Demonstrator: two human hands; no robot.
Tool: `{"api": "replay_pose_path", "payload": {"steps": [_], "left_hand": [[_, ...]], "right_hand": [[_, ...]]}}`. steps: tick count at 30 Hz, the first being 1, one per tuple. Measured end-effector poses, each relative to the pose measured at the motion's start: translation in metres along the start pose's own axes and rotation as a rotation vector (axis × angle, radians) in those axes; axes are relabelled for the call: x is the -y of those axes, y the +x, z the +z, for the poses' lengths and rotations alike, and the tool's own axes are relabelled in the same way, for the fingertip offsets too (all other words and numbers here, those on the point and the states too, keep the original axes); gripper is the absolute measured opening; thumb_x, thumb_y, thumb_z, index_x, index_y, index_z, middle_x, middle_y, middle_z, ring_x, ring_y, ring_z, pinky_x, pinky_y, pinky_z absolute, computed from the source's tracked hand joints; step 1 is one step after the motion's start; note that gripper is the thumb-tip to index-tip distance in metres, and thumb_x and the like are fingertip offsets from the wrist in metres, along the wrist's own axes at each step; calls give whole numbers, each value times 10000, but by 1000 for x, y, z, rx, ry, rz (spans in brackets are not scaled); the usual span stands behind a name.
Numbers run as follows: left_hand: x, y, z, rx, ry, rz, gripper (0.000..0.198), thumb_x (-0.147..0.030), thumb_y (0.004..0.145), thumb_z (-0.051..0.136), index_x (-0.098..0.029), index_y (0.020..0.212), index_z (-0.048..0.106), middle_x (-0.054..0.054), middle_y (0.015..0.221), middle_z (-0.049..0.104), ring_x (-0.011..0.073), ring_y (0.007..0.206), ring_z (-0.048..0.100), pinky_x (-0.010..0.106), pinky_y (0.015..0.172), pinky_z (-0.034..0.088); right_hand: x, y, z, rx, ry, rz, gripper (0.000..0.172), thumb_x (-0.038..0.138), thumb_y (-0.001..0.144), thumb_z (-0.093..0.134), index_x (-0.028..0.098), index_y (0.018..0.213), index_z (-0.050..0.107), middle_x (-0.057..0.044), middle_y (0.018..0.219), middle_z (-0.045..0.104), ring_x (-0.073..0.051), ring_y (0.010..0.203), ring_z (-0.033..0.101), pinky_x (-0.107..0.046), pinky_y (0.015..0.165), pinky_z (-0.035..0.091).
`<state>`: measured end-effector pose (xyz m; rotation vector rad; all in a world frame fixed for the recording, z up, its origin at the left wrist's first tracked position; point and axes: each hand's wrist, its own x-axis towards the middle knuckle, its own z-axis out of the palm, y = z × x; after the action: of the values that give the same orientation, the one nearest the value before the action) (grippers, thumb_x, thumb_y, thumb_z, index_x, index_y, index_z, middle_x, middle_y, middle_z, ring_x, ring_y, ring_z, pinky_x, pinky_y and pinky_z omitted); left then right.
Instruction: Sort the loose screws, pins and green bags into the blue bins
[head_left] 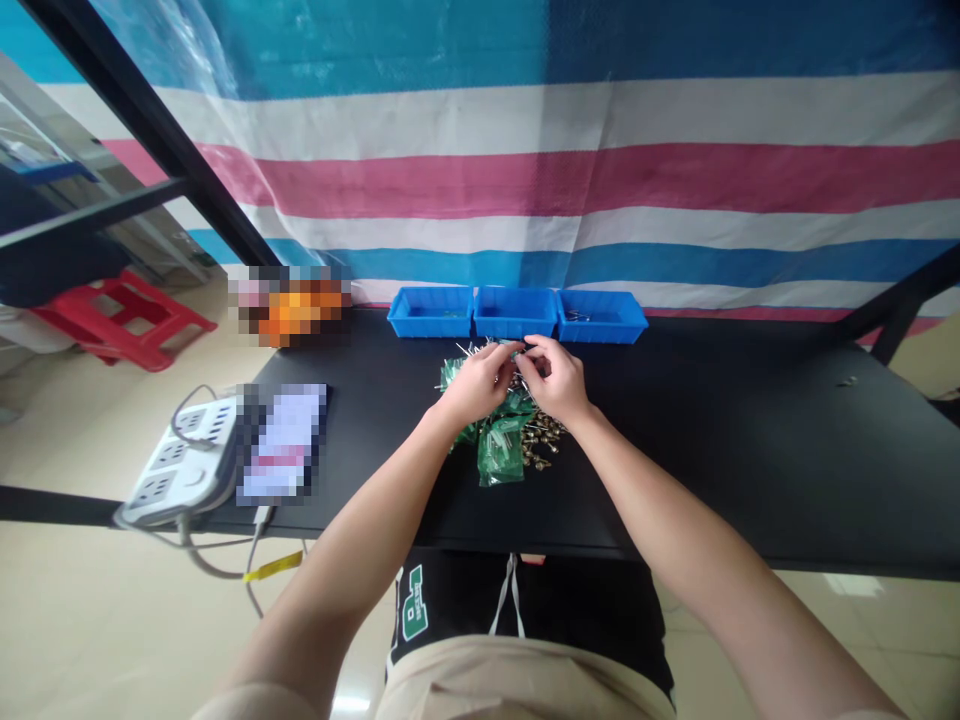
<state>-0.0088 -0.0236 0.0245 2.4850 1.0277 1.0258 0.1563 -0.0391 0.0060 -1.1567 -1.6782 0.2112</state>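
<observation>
The two hands cover much of the heap of small metal pieces [543,440], so its middle is hard to make out. Whatever may lie between the fingertips is too small to tell. The contents of the left blue bin [433,327] are indistinct, the right blue bin [606,331] shows a few thin slivers of metal, and the floor of the middle blue bin [514,328] is partly hidden by its front wall. Two objects at the left are blurred into coarse squares. Both forearms run out of view at the bottom.

The heap mixes slim silvery pins with rounder, dull brassy bits, and crinkled, see-through green plastic bags [501,455] lie among them on the smooth black tabletop [720,440], just in front of the bins. The bins are glossy plastic trays with sloping walls, set in a row before a striped woven sheet [480,185].

The left hand [475,382] and right hand [558,382] meet over the heap, wrists angled inward. Their fingers [541,345] are bent, tips drawn close together; I cannot tell whether either hand pinches a piece.
</observation>
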Motion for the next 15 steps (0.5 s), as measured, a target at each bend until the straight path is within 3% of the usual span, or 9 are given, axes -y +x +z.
{"api": "replay_pose_path", "payload": {"steps": [5, 10, 15], "left_hand": [[-3, 1, -2, -134, -55, -103, 250, -241, 916, 516, -164, 1136, 607, 47, 869, 688, 138, 740, 628, 263, 744, 507], [-5, 0, -1, -230, -167, -163, 223, -275, 889, 575, -165, 1083, 592, 10, 803, 680, 110, 683, 616, 232, 703, 501], [-4, 1, 1, -256, -224, -177, 193, -273, 870, 605, -184, 1040, 585, -6, 778, 687, 103, 660, 617, 219, 666, 492]], "right_hand": [[0, 0, -1, 43, -13, -108, 197, 316, 901, 517, 195, 948, 664, -80, 857, 716, -198, 789, 658, -319, 755, 528], [0, 0, 0, 165, -74, -163, 208, 276, 912, 494, 211, 806, 660, -57, 755, 688, -189, 748, 625, -315, 738, 515], [-2, 1, 2, 105, -30, -231, 188, 249, 905, 508, 202, 789, 648, -59, 727, 681, -185, 698, 616, -306, 684, 504]]}}
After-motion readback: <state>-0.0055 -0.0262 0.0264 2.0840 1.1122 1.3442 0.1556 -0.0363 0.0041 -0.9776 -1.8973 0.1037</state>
